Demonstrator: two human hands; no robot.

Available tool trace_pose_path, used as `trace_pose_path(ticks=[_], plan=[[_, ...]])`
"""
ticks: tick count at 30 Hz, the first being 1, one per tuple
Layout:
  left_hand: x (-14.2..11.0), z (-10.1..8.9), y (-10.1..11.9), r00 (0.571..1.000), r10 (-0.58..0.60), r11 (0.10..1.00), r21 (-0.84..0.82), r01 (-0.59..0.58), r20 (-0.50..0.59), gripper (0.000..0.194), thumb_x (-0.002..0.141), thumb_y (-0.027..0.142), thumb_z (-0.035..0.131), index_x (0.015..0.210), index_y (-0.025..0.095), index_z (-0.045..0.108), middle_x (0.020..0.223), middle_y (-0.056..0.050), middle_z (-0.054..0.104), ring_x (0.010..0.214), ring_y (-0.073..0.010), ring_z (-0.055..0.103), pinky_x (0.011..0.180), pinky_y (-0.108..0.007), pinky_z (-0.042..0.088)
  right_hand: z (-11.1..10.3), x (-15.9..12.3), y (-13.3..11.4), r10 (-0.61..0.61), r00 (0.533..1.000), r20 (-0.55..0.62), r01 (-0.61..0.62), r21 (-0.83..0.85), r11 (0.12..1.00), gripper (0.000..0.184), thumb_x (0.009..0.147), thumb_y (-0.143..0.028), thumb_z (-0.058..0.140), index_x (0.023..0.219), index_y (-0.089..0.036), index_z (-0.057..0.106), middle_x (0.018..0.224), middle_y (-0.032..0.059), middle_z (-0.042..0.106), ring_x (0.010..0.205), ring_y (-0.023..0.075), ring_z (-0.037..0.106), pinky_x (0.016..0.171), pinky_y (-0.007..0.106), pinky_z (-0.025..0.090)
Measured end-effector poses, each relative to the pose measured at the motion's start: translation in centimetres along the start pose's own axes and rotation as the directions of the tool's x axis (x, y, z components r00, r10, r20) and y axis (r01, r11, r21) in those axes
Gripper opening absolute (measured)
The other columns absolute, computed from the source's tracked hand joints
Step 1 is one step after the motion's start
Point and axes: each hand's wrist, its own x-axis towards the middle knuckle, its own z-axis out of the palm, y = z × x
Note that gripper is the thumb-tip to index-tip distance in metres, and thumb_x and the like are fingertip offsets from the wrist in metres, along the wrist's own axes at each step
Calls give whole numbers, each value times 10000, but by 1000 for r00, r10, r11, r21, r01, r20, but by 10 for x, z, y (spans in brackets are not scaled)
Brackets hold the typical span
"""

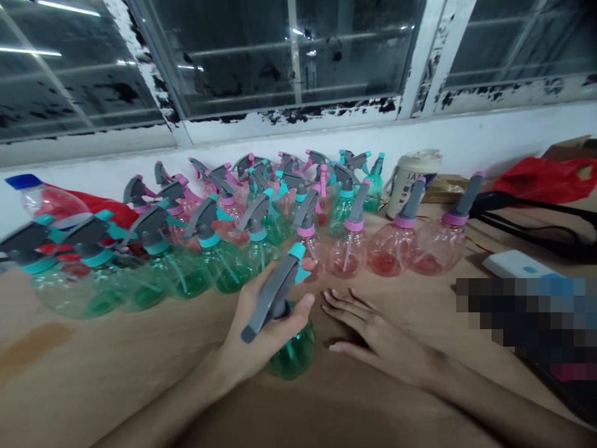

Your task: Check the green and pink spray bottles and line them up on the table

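My left hand (pixel 261 323) grips a green spray bottle (pixel 293 351) by its neck, just below the grey trigger head (pixel 273 292) with a teal nozzle. The bottle stands on the wooden table (pixel 116 367). My right hand (pixel 368 333) lies flat on the table just right of the bottle, fingers spread and holding nothing. Right behind both hands stand rows of finished spray bottles: green ones (pixel 224 264) with teal collars to the left, pink ones (pixel 387 249) with pink collars to the right.
A cream lidded jug (pixel 413 180) stands at the back right by the wall. A red plastic bag (pixel 545 177), black straps (pixel 536 218) and a white box (pixel 517 264) lie at the right. A plastic bottle with a blue cap (pixel 41 196) lies at far left.
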Motion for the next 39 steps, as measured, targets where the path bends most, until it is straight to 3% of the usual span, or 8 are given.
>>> trace_pose_path(ticks=[5,9,13,16,22,31,33,39], plan=[[-9,7,-7,997,-27,1000,-13,29,76,448,734,349,680,1137,255,508,957,-20,680,600,-153,607,559,-285,528,3,1,1,4,1000,-17,-4,13,1000,613,901,-526,448,1424,-228,332,1470,52,386,1363,211,318,1138,476,225],[-15,10,-10,998,-35,997,67,31,58,526,714,388,697,1174,242,486,838,-17,682,584,-182,598,576,-334,526,1,2,-2,8,999,-31,-8,7,1000,603,902,-511,458,1418,-219,345,1456,65,409,1357,215,330,1131,482,243],[-22,5,-12,999,-9,999,43,7,32,684,694,357,717,1287,245,395,1038,-54,656,904,-245,633,775,-387,528,0,2,-6,-2,999,-52,1,-15,1000,582,906,-493,461,1411,-223,361,1436,72,438,1346,225,350,1121,498,260],[-32,-3,-14,998,-31,999,15,30,57,594,745,330,695,1266,251,421,1161,-62,617,1051,-242,595,904,-409,476,4,2,-6,-2,996,-85,-3,-53,999,551,909,-459,474,1401,-229,382,1424,78,455,1334,230,372,1113,505,275],[-52,-28,-14,992,-55,996,73,47,112,219,845,363,613,1032,249,604,1014,-5,675,1038,-210,613,907,-344,468,9,3,-10,43,998,-38,-50,-200,978,544,908,-493,450,1365,-197,448,1414,89,469,1318,250,397,1098,491,318],[-108,-111,-45,990,-83,956,271,112,-117,262,815,427,629,1023,268,608,863,8,706,720,-200,666,628,-298,528,-3,19,-28,20,1000,8,-17,-309,951,554,839,-576,506,1279,-242,551,1363,86,528,1281,311,439,1062,549,338],[-122,-136,-61,968,-97,937,306,167,-232,344,812,426,631,1122,286,579,990,-11,699,807,-221,664,717,-342,533,-6,24,-37,-4,1000,2,5,-314,949,527,850,-554,504,1289,-264,538,1347,68,546,1258,308,465,1061,552,340],[-145,-230,-119,840,-182,914,227,337,-512,352,704,485,660,939,223,641,1034,-67,683,892,-283,652,746,-416,546,-3,47,-70,-88,996,-9,81,-318,945,493,844,-546,509,1260,-285,561,1316,51,574,1211,336,510,1015,581,395]])
